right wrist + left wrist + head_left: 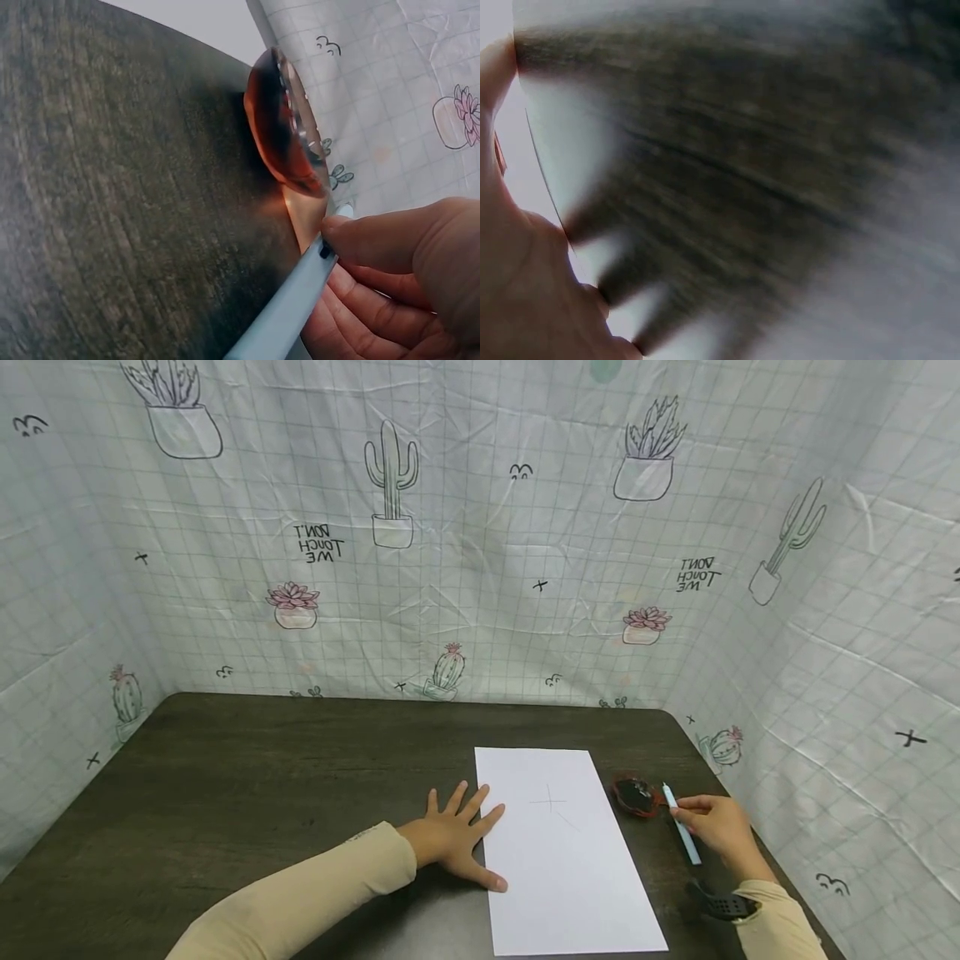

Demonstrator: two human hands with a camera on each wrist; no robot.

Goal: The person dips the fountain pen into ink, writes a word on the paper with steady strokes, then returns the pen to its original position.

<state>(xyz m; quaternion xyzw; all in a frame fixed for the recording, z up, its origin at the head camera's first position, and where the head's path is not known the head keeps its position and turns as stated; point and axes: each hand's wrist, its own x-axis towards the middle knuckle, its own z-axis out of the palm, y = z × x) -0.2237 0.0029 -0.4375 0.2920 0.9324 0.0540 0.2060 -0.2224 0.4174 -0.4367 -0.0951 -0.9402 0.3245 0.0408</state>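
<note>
A white sheet of paper (570, 885) lies on the dark table, with a thin pencil-like cross and a slanting line on its upper half. My left hand (457, 839) rests with spread fingers across the sheet's left edge. To the right of the paper, my right hand (716, 827) pinches a slim pale blue pen (686, 839) between thumb and fingers. Just beyond the pen sits a glossy dark oval object with a red rim (636, 796). In the right wrist view its orange strip (302, 217) runs behind the pen; whether the fingers touch it, I cannot tell.
The dark wooden table (262, 793) stretches left of the paper. A white cloth printed with cacti (480, 593) hangs behind the table and along both sides, close to my right hand. A black band (723, 906) circles the right wrist.
</note>
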